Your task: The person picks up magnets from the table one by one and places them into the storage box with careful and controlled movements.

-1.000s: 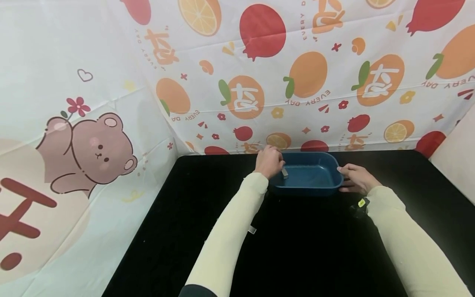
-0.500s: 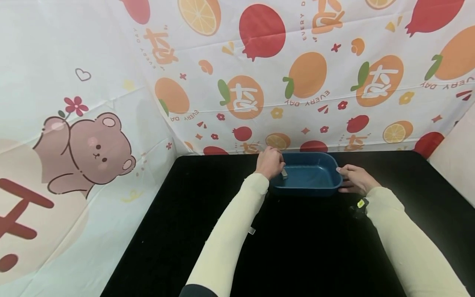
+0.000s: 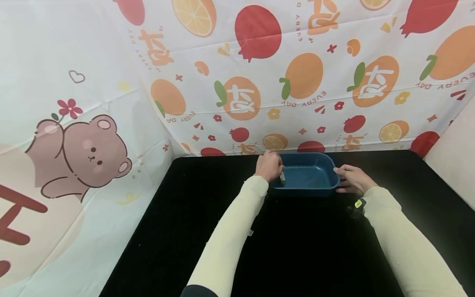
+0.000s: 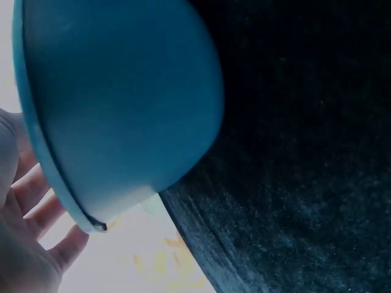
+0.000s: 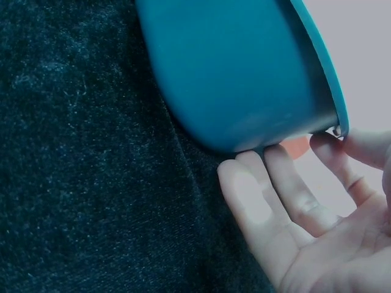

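A blue rectangular basin stands on the black-topped table. My left hand reaches over its left end, and in the left wrist view the fingertips pass out of sight behind the rim. A small, silvery, oblong piece shows inside the basin at that hand's edge. It seems to be held there, though the grip itself is hidden and its kind is unclear. At the basin's right end, my right hand pinches the rim with thumb and finger. Its other fingers rest below, against the outer wall.
Behind the basin hangs a fruit-printed cloth, close to the table's back edge. A bear-printed cloth covers the left side. A tiny pale tab shows beside the left forearm. Dark table surface lies in front of the basin.
My left hand has moved slightly toward me along the basin's left end, and the silvery piece has shifted with it. The right hand keeps its place on the rim.
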`<state>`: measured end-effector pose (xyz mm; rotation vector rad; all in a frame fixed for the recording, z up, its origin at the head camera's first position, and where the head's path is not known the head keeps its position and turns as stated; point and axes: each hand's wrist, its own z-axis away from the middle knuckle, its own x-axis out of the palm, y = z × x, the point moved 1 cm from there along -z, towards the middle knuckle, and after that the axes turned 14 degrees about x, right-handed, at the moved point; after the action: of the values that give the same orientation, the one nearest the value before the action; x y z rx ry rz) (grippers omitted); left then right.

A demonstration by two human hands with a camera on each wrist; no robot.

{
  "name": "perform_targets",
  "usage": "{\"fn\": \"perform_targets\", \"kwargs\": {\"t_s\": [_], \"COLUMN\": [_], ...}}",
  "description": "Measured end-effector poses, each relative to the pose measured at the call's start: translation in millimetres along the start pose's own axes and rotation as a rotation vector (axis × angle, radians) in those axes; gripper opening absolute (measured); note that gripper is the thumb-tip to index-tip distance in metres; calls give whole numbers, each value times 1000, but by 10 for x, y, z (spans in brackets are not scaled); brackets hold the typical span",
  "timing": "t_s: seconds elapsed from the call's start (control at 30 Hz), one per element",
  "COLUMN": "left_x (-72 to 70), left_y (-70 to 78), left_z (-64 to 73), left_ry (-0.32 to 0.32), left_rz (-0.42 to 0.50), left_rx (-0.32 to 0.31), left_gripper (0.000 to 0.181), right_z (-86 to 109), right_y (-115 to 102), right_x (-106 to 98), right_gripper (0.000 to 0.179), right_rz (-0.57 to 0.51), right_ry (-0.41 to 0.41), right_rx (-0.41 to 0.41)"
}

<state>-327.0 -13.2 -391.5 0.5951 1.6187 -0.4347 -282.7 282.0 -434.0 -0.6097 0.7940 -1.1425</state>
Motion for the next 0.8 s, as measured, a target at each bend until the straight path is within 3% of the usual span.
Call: {"fn": "perform_targets", "kwargs": {"t_s": [0.33,0.53,0.8], "left_x": [15,-42,-72], "left_y": [-130,-210,-279], "left_z": [82,145,180], "left_ry": [18,48,43], "left_rz": [27,65,63], "left_rx": [-7,-8,-11], "left_gripper": [22,22,22], "right_z": [7,1,5], "right_y": [-44,-29,0], "right_x": [-20,-1,2], "right_gripper": [31,32,30], "right_rz": [0,4,-7], "right_ry": [5,0,-6], "right_rx": [-11,1,5]}}
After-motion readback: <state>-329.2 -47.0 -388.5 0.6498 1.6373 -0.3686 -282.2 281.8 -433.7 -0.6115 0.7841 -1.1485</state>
